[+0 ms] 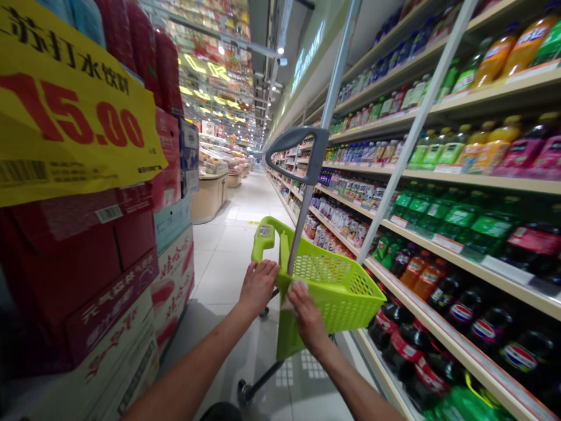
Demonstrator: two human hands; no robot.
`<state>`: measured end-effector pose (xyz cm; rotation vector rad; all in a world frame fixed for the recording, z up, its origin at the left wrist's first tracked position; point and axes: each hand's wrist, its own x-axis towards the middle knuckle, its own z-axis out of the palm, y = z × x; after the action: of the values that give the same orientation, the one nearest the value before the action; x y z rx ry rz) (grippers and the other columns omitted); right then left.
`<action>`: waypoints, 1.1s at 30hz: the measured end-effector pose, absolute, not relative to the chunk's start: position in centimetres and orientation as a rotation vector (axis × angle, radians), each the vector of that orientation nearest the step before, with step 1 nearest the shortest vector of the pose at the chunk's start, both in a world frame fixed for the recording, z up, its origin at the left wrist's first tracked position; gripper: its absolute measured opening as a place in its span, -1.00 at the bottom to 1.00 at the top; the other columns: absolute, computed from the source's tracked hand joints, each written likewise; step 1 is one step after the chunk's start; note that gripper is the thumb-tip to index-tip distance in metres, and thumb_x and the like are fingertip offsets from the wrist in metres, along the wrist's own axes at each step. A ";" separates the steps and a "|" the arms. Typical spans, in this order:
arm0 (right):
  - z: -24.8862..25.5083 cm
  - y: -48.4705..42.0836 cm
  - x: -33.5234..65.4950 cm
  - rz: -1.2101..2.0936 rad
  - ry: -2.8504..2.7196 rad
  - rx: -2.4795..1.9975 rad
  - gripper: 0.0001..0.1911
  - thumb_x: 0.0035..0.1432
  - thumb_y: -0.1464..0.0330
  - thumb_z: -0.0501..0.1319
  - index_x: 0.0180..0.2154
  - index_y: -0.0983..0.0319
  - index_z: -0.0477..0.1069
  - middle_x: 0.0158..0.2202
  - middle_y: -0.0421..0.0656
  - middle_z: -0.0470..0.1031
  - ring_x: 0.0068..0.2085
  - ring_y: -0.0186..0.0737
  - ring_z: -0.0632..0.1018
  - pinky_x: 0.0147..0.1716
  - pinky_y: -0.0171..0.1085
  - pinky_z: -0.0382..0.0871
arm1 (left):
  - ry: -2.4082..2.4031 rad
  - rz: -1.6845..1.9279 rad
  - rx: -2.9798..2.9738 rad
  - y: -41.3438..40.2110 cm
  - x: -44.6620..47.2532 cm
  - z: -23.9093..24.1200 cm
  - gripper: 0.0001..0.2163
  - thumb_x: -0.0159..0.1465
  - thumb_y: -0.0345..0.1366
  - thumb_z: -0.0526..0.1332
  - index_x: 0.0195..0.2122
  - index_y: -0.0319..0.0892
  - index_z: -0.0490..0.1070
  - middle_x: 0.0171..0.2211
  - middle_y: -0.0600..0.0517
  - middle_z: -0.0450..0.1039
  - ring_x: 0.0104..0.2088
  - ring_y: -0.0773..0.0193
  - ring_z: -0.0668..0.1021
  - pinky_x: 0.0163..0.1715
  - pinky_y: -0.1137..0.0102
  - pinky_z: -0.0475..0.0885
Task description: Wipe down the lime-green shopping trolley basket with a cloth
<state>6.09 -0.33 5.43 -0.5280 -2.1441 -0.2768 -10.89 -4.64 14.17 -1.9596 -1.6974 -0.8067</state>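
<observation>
A lime-green plastic shopping basket (337, 286) on wheels stands tilted in a supermarket aisle in front of me. Its two silver pull rods (322, 134) rise to a grey handle (295, 153). My left hand (258, 285) rests on the basket's near rim with its fingers curled over the edge. Fingers bent, my right hand (307, 313) presses against the basket's near wall, where a pale cloth or paper seems to lie under them; I cannot make it out clearly.
Shelves of soft-drink bottles (438, 216) run along the right side. Stacked red cartons (109, 275) with a yellow price sign (65, 111) stand close on the left. The tiled aisle floor (228, 245) stretches ahead toward display counters (210, 193).
</observation>
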 end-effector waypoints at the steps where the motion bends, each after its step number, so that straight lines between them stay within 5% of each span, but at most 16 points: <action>1: 7.7 0.1 5.8 -0.301 -2.097 -0.488 -0.58 0.17 0.54 -0.05 0.06 0.23 0.22 0.11 -0.05 0.24 0.20 -0.14 0.11 0.09 -0.03 0.19 | -1.697 -0.812 -1.947 -4.6 -10.8 14.1 -0.72 0.17 -0.45 0.04 -0.11 -0.10 0.31 -0.08 0.02 0.41 -0.01 0.20 0.37 -0.03 0.20 0.16; 7: 16.8 3.3 4.7 -0.607 -2.349 -0.198 -0.65 0.16 0.55 0.00 -0.01 0.28 0.29 -0.01 -0.04 0.38 0.20 -0.14 0.11 0.12 0.04 0.11 | -1.629 -0.870 -2.013 -4.5 -11.4 14.2 -0.70 0.13 -0.47 0.07 -0.10 -0.13 0.31 -0.11 0.00 0.43 -0.05 0.19 0.41 -0.05 0.22 0.24; 14: 27.2 5.5 4.1 -0.620 -2.093 -0.371 -0.61 0.21 0.54 -0.10 0.04 0.25 0.23 0.13 -0.08 0.21 0.25 -0.15 -0.08 0.19 0.06 -0.14 | -1.610 -0.978 -1.950 -4.1 -12.5 13.1 -0.65 0.11 -0.48 0.06 -0.05 -0.21 0.29 0.02 -0.10 0.33 0.06 0.11 0.32 0.02 0.17 0.24; 22: 17.1 3.7 6.5 -0.730 -2.480 -0.119 -0.68 0.17 0.52 0.00 -0.04 0.31 0.32 -0.01 -0.04 0.39 0.17 -0.12 0.18 0.11 0.01 0.13 | -1.535 -1.089 -2.014 -4.6 -12.1 13.3 -0.73 0.17 -0.42 0.03 -0.11 -0.18 0.33 -0.10 -0.08 0.43 -0.02 0.17 0.41 -0.03 0.20 0.30; 29: 21.3 4.6 6.8 -0.591 -2.365 -0.310 -0.64 0.20 0.51 -0.05 0.02 0.22 0.27 0.05 -0.09 0.33 0.20 -0.18 0.10 0.16 0.02 0.02 | -1.611 -1.011 -2.075 -3.3 -13.8 14.3 -0.66 0.09 -0.22 0.19 -0.11 -0.19 0.30 0.00 -0.12 0.35 0.07 0.06 0.31 0.01 0.08 0.23; 33: 18.5 3.9 6.2 -0.436 -2.319 -0.356 -0.65 0.20 0.48 -0.04 0.01 0.22 0.27 0.03 -0.07 0.34 0.20 -0.20 0.10 0.14 -0.04 0.09 | -1.597 -1.040 -2.060 -2.8 -13.0 14.0 -0.70 0.07 -0.24 0.22 -0.16 -0.18 0.33 -0.04 -0.12 0.39 0.04 0.07 0.36 -0.02 0.12 0.27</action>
<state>6.15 3.89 18.51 -0.3560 -2.3193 -0.4363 -13.04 -2.83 14.04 -2.0595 -1.5965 -1.0404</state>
